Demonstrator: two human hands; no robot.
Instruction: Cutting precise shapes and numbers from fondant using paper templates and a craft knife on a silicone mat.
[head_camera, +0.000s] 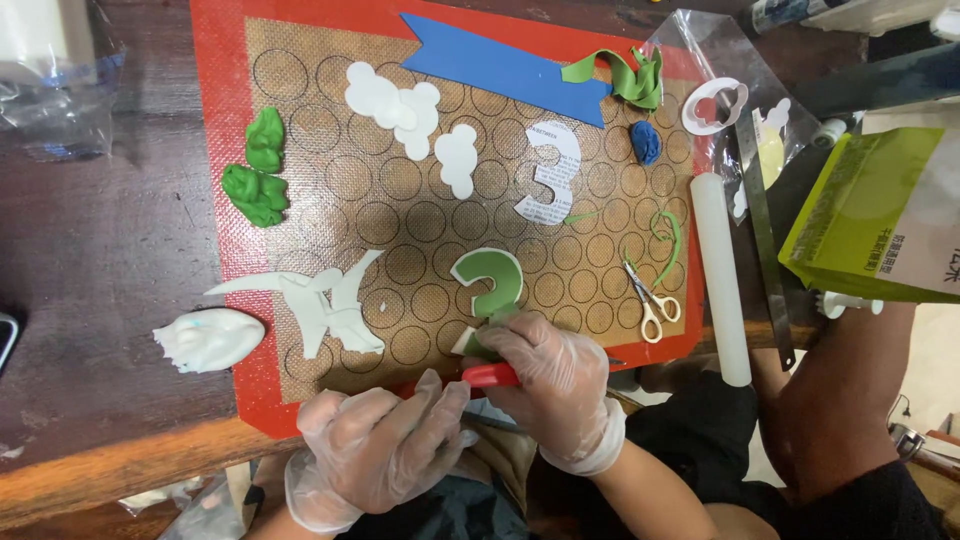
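Observation:
A green number-shaped piece on a white backing (487, 282) lies near the front of the red-edged brown baking mat (214, 150). My right hand (552, 375), in a clear glove, grips a red-handled tool (490, 375) whose tip meets the lower end of that green piece. My left hand (385, 440), also gloved, rests at the mat's front edge just left of the tool, fingers spread, holding nothing. A white paper number (550, 170) lies further back.
On the mat: white cloud shapes (400, 105), green lumps (258, 170), a white cut-out figure (325, 300), blue banner (500, 65), green strip (630, 75), blue ball (645, 140), small scissors (648, 300). A white lump (210, 338), white rolling pin (722, 275), metal ruler (765, 230), green box (880, 215).

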